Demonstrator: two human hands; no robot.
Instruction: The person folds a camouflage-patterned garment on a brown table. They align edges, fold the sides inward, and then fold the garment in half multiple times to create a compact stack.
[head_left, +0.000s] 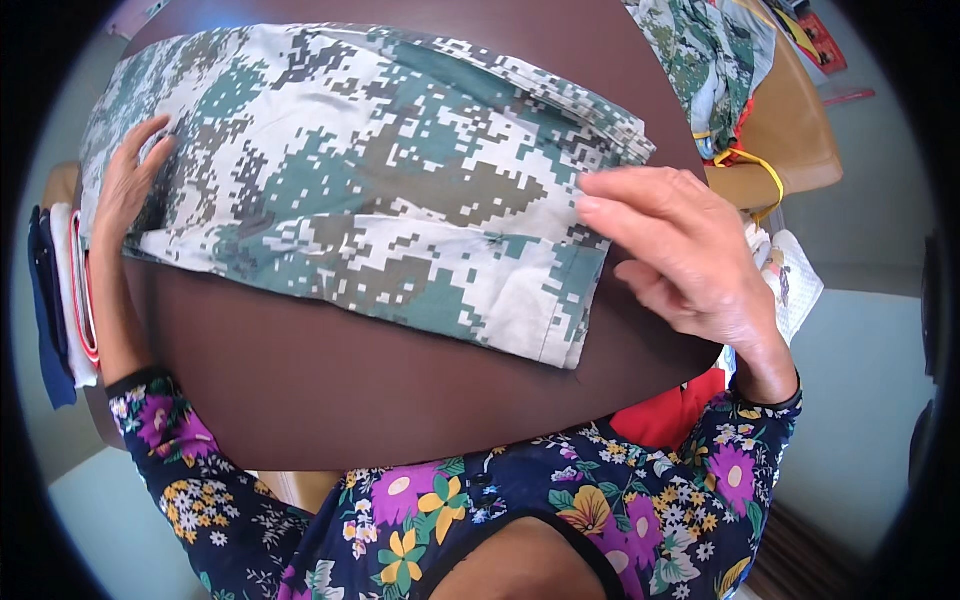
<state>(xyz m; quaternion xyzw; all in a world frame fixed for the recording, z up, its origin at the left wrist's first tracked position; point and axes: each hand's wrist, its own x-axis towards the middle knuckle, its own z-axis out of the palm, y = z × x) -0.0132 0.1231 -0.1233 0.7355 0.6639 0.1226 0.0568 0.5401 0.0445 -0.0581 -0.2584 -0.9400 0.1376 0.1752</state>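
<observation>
A garment in pixelated camouflage (420, 195), probably trousers, lies folded lengthwise across the table in front of me. Its hemmed end (559, 322) points right, and several stacked fabric edges show at the upper right. My left hand (131, 180) rests on the garment's left part, fingers apart, thumb side towards the middle. At the right end, my right hand (686, 255) hovers by the cloth with bent fingers and a gap between fingers and thumb. Nothing is in its grasp; whether its fingertips touch the fabric is hard to tell.
The brown table (315, 375) has a curved edge near my body. On the right, more camouflage clothing (705, 67) with a yellow cord (776, 184) lies over a tan chair (795, 135). Folded cloths (64, 292) hang at the left. Red fabric (675, 412) sits below the table's right edge.
</observation>
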